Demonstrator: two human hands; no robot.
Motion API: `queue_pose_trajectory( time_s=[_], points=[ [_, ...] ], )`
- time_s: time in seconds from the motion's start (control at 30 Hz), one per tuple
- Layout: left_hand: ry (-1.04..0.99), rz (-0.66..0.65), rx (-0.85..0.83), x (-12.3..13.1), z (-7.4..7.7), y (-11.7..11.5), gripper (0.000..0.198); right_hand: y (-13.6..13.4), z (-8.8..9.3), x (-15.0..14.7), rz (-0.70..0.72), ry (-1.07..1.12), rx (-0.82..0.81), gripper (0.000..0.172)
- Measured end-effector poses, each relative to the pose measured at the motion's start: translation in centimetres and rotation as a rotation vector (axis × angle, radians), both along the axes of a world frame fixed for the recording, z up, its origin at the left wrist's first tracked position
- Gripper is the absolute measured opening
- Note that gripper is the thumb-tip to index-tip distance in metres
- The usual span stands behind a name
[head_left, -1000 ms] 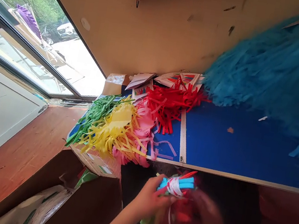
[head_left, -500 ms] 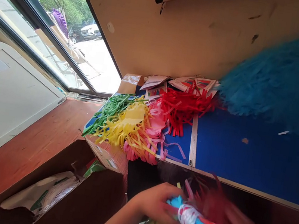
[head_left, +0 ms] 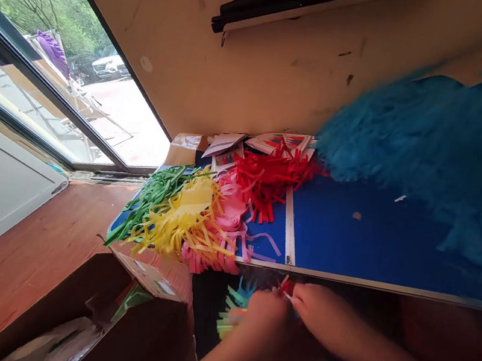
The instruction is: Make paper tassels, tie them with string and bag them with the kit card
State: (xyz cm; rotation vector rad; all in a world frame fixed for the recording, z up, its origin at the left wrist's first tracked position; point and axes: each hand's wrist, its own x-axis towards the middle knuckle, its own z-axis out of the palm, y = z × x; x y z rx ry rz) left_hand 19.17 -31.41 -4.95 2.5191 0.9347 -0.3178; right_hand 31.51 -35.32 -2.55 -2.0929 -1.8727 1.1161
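Note:
Both hands meet just below the near edge of the blue table [head_left: 350, 240]. My left hand [head_left: 262, 321] is closed round a bundle of coloured paper strips [head_left: 233, 312], whose cyan, green and yellow ends fan out to its left. My right hand [head_left: 320, 314] pinches at the top of the same bundle, where a bit of red and white shows between the fingers. Most of the bundle is hidden behind the hands.
On the table lie heaps of cut paper strips: green [head_left: 154, 191], yellow [head_left: 185, 214], pink [head_left: 226, 215], red [head_left: 269, 176] and a big blue mass [head_left: 433, 150]. An open cardboard box [head_left: 127, 321] stands at lower left. A window [head_left: 57, 72] is at left.
The bundle has turned: its blue stick ends and white tie, seen earlier between the hands, are now covered. Both hands have closed in on its top near the table edge.

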Motion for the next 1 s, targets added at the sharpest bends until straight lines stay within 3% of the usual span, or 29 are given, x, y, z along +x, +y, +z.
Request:
queue_pose_trajectory(
  time_s=[0.07, 0.2, 0.3, 0.4, 0.47, 0.57, 0.73, 0.9, 1.0],
  points=[
    [-0.035, 0.078, 0.006, -1.1, 0.2, 0.6, 0.032, -1.9, -0.6, -1.1, -0.035, 0.033, 0.035, 0.026],
    [-0.17, 0.253, -0.059, -2.7, 0.4, 1.0, 0.035, -5.1, -4.4, -2.5, -0.25, 0.308, 0.158, 0.035],
    [-0.376, 0.392, -0.245, -3.3, 0.3, 0.9, 0.03, -6.0, -6.8, -2.1, -0.451, 0.411, 0.235, 0.039],
    [-0.538, 0.457, -0.427, -3.5, 0.1, 0.8, 0.028, -5.9, -7.5, -0.9, -0.496, 0.457, 0.251, 0.041],
    [-0.526, 0.479, -0.474, -3.6, -0.1, 0.7, 0.03, -5.3, -7.1, 0.1, -0.448, 0.443, 0.216, 0.044],
    [-0.469, 0.453, -0.427, -3.5, -0.4, 0.6, 0.031, -3.9, -5.8, 1.5, -0.261, 0.29, 0.194, 0.038],
    [-0.42, 0.286, -0.276, -3.2, -0.2, 0.5, 0.027, -0.4, -2.2, 3.4, 0.011, 0.101, 0.141, 0.009],
    [-0.311, 0.01, -0.028, -2.9, 0.9, 0.5, 0.036, 3.2, 1.7, 4.4, 0.303, 0.016, -0.004, 0.015],
    [-0.178, -0.081, 0.095, -2.3, 1.4, 0.2, 0.047, 4.2, 3.1, 3.9, 0.377, -0.089, -0.015, 0.014]
  ],
)
